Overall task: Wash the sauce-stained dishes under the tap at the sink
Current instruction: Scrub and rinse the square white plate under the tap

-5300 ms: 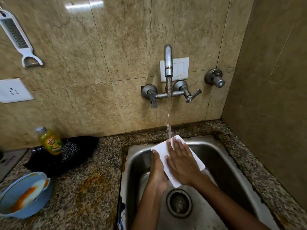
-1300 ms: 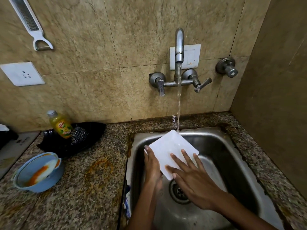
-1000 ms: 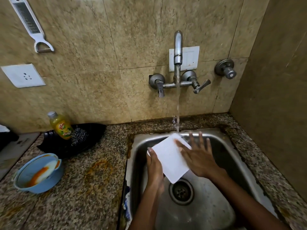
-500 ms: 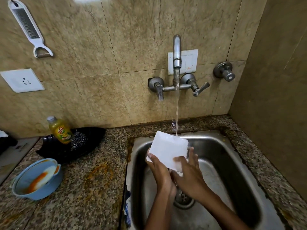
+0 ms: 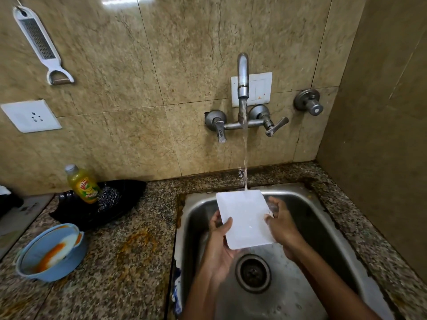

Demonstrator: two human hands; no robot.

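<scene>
A white square plate (image 5: 245, 218) is held over the steel sink (image 5: 323, 229), tilted up toward me. Water from the wall tap (image 5: 242, 88) runs onto its far edge. My left hand (image 5: 219, 245) grips the plate's left edge, thumb on top. On the right edge sits my right hand (image 5: 280, 221), fingers curled around it. A blue bowl (image 5: 49, 252) smeared with orange sauce, a white dish inside it, stands on the granite counter (image 5: 129, 262) at the left.
A black tray (image 5: 111, 209) by the wall holds a yellow dish-soap bottle (image 5: 83, 184) and a steel scrubber (image 5: 108, 198). The sink drain (image 5: 253, 272) lies below the plate. A grater (image 5: 39, 45) and a socket (image 5: 31, 116) are on the wall.
My right hand stopped rubbing the plate's face and moved to its right edge. Both hands now hold the plate by its sides, squarer under the stream.
</scene>
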